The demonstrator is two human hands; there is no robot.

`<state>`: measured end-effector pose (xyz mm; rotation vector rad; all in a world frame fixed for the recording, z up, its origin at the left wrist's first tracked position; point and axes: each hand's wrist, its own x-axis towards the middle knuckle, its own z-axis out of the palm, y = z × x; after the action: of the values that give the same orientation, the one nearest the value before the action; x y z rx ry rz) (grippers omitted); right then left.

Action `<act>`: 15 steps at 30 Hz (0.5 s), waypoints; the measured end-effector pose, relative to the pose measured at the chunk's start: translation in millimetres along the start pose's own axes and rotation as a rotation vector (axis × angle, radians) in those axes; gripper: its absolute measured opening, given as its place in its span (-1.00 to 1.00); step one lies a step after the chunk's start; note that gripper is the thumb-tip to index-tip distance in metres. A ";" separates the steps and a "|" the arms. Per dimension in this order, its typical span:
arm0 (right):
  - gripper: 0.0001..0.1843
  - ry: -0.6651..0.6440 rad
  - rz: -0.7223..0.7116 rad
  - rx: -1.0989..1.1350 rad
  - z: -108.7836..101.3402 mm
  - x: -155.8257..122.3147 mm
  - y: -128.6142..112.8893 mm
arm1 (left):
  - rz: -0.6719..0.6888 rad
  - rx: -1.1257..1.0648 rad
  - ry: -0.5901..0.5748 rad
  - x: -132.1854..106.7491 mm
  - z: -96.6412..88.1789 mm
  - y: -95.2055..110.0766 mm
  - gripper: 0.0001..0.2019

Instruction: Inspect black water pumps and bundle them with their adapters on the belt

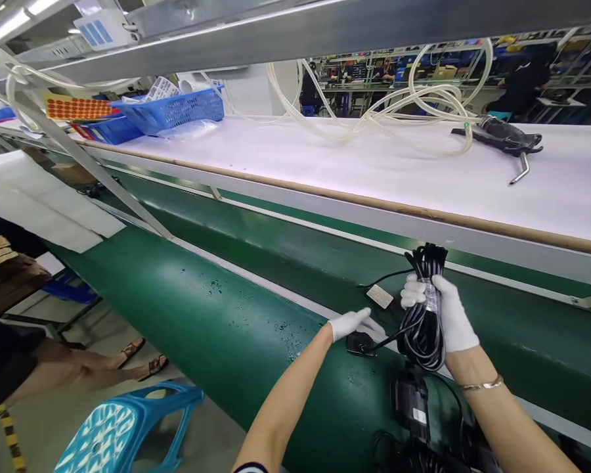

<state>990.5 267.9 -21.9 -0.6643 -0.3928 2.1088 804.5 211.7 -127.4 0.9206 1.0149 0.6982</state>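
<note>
My right hand (450, 315), in a white glove, grips a coiled bundle of black cable (426, 328) bound round its middle. My gloved left hand (349, 324) has its fingers stretched out, just above a small black box-shaped part (360, 343) on the green surface. I cannot tell whether it touches that part. A cable runs from the part to the coil. Just left of the coil is a white label (379, 296) beside a thin black cable. Below the coil lies a black device (410, 406) with a small label, among more black cables.
A white shelf (295, 154) runs behind the green work surface (177, 289), holding an air blow gun (512, 138), clear hoses (423, 105) and a blue basket (172, 108). A blue stool (128, 427) stands at lower left, near a person's legs (79, 371).
</note>
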 end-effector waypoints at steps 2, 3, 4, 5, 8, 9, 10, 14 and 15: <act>-0.56 0.011 -0.020 0.054 -1.5 10.4 -10.4 | -0.105 0.005 -0.117 1.6 1.4 -9.9 -0.40; -0.56 0.021 -0.047 0.083 -3.9 14.5 -16.5 | -0.146 0.002 -0.160 -2.4 -0.8 -13.0 -0.38; -0.57 0.033 -0.083 0.110 -7.2 17.8 -22.9 | -0.177 -0.010 -0.208 -9.1 -4.9 -15.1 -0.34; -0.58 0.048 -0.124 0.136 -11.1 20.3 -29.1 | -0.194 -0.033 -0.263 -17.9 -10.7 -16.6 -0.29; -0.66 0.095 -0.223 0.193 -23.9 22.8 -42.3 | -0.148 -0.114 -0.398 -50.1 -30.8 -19.8 -0.11; -0.69 0.111 -0.240 0.215 -27.6 22.6 -44.2 | -0.112 -0.126 -0.426 -60.9 -36.6 -20.9 -0.07; -0.72 0.126 -0.255 0.242 -30.6 22.3 -44.7 | -0.065 -0.131 -0.435 -71.3 -41.3 -21.9 -0.04; -0.74 0.184 -0.303 0.359 -34.8 23.8 -36.5 | 0.133 -0.212 -0.421 -108.5 -49.6 -21.5 -0.03; -0.74 0.193 -0.294 0.373 -33.8 25.0 -32.5 | 0.165 -0.255 -0.391 -116.5 -49.7 -19.9 -0.08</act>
<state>1019.4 308.2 -40.9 -0.5451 0.0140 1.7564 715.9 120.7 -110.4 0.8781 0.4954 0.7304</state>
